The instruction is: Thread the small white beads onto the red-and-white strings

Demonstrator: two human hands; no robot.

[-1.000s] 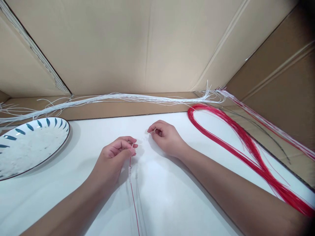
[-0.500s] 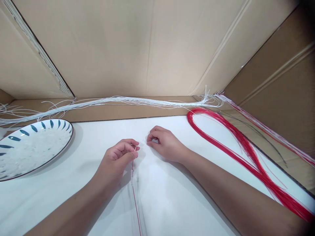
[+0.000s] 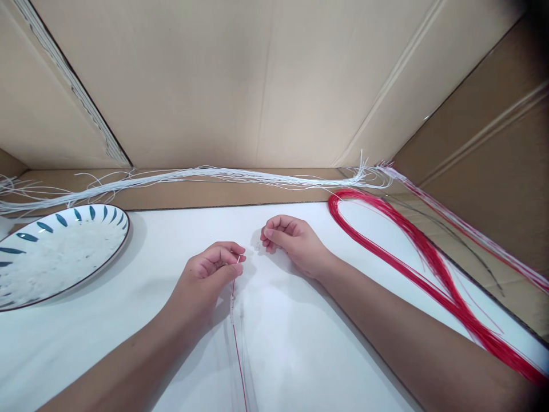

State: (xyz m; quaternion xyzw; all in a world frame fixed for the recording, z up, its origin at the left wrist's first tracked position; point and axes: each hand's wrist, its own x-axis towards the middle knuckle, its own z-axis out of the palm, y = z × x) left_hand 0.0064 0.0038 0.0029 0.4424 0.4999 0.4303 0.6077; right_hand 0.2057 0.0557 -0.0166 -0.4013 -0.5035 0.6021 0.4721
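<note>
Near the middle of the white table, my left hand (image 3: 214, 272) pinches the top of a thin red string (image 3: 239, 360). A short whitish tip stands up between thumb and fingers, and small clear beads (image 3: 232, 309) sit on the string just below the hand. To the right, my right hand (image 3: 291, 240) is closed, thumb against curled fingers, a little above the tabletop. Tiny clear pieces (image 3: 258, 246) show beside its fingertips; whether it grips any is too small to tell. The two hands are apart.
An oval plate (image 3: 64, 246) with blue marks holds many small clear pieces at the left. A looped red string bundle (image 3: 386, 266) lies right. White strings (image 3: 214, 173) run along the back ledge, below cardboard walls (image 3: 193, 80). More red and white strings (image 3: 467, 220) lie far right.
My right hand has turned, its thumb now across the curled fingers, and has shifted slightly right. My left hand keeps its pinch on the string. The view has shifted slightly.
</note>
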